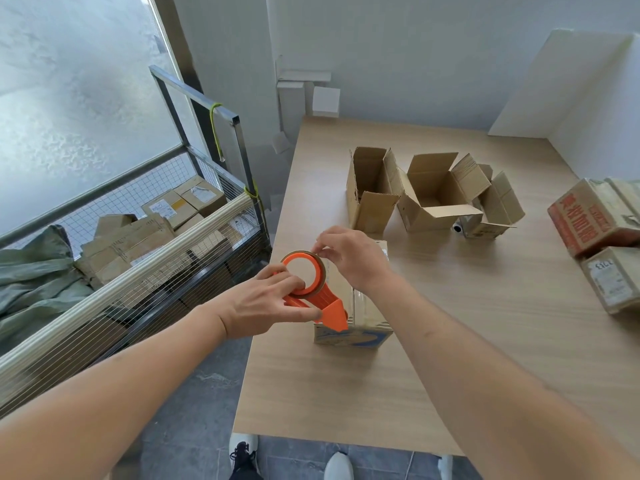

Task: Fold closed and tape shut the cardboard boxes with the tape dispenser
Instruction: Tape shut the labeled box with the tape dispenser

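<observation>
The orange dispenser (313, 292) was gripped by the left hand (265, 303) above the bench (346, 393) edge, over a closed box (360, 327) with clear tape already on its top. The roll's rim was pinched at about 1 o'clock by the right hand (349, 256), apparently to find the tape end (too fine to be seen). Three open boxes (433, 192) stood untaped toward 1 o'clock of the hands, well apart. If the end were picked carelessly, the tape could split or fold back onto itself; if pulled hard, the dispenser could be twisted out of the grip and dropped off the bench edge, at 9 o'clock.
</observation>
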Action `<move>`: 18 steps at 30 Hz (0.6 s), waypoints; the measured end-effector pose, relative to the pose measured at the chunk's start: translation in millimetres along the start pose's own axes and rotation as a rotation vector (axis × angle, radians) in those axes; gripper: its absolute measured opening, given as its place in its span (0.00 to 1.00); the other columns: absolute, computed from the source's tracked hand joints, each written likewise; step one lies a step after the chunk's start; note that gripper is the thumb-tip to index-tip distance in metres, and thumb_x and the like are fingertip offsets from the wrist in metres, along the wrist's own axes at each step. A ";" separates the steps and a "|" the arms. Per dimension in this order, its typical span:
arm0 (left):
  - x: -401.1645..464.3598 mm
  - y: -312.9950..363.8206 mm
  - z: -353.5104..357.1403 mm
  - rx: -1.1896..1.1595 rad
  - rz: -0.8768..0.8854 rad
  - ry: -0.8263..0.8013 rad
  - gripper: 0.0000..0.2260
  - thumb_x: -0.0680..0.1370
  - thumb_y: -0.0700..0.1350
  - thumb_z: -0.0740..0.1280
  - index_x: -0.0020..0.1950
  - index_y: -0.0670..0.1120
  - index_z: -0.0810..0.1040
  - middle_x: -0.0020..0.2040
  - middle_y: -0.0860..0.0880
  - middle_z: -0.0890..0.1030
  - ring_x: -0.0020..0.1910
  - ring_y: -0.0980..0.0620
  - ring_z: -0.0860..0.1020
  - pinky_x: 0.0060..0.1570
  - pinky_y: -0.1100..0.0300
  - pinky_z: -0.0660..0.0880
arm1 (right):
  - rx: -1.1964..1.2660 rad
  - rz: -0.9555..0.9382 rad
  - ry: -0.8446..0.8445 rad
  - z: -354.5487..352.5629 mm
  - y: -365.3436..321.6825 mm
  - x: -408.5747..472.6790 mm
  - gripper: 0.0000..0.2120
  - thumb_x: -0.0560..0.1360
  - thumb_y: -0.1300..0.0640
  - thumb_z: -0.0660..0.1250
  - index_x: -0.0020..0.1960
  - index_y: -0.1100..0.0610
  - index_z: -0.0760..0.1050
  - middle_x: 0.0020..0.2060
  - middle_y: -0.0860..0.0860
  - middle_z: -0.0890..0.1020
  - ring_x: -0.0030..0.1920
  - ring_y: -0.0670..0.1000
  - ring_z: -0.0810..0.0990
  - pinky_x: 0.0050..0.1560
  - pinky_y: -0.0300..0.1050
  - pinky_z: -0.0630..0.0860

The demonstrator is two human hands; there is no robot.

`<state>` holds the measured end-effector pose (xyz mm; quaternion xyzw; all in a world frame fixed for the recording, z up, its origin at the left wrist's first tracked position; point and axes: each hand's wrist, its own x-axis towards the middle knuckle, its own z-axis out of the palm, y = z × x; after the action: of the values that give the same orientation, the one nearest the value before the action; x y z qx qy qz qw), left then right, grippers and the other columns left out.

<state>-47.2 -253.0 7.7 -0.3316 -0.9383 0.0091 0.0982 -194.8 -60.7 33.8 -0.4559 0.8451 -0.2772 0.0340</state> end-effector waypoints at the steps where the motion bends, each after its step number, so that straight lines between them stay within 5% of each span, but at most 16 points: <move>1: -0.8 0.2 0.1 -0.005 0.006 0.012 0.35 0.74 0.29 0.66 0.72 0.60 0.64 0.57 0.43 0.74 0.53 0.44 0.75 0.68 0.47 0.67 | -0.017 -0.019 0.002 -1.1 0.9 -0.7 0.04 0.79 0.58 0.71 0.53 0.53 0.84 0.52 0.47 0.84 0.49 0.48 0.82 0.45 0.36 0.77; 4: -5.6 -0.8 -1.9 -0.016 -0.021 0.005 0.28 0.76 0.32 0.60 0.71 0.56 0.66 0.58 0.42 0.76 0.52 0.42 0.77 0.66 0.46 0.70 | -0.076 -0.016 0.012 -1.2 5.3 -5.8 0.03 0.81 0.58 0.68 0.52 0.52 0.81 0.48 0.46 0.84 0.45 0.48 0.82 0.38 0.32 0.67; 10: -16.4 -14.3 -7.3 -0.175 -0.204 0.019 0.22 0.81 0.39 0.60 0.74 0.51 0.64 0.53 0.47 0.76 0.47 0.47 0.77 0.59 0.47 0.75 | -0.110 0.183 0.008 3.8 16.7 -23.3 0.05 0.80 0.61 0.62 0.49 0.53 0.74 0.45 0.49 0.81 0.44 0.54 0.79 0.43 0.53 0.78; 14: -26.3 -14.5 -8.7 -0.244 -0.317 -0.004 0.25 0.82 0.41 0.65 0.75 0.52 0.60 0.54 0.47 0.78 0.46 0.48 0.77 0.54 0.48 0.76 | 0.219 0.273 -0.077 8.4 15.2 -36.5 0.02 0.78 0.56 0.65 0.46 0.52 0.75 0.45 0.47 0.82 0.47 0.49 0.80 0.49 0.50 0.81; 18: -20.2 -2.3 -14.6 -0.372 -0.389 0.008 0.20 0.85 0.54 0.54 0.76 0.54 0.58 0.60 0.46 0.79 0.50 0.47 0.77 0.54 0.55 0.70 | 0.578 0.417 -0.051 8.5 11.6 -43.5 0.12 0.73 0.46 0.73 0.45 0.53 0.76 0.41 0.51 0.84 0.44 0.51 0.85 0.46 0.50 0.84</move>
<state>-30.4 -268.1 18.6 -0.1575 -0.9694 -0.1839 0.0393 -175.5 -25.1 12.4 -0.2519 0.8055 -0.4806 0.2383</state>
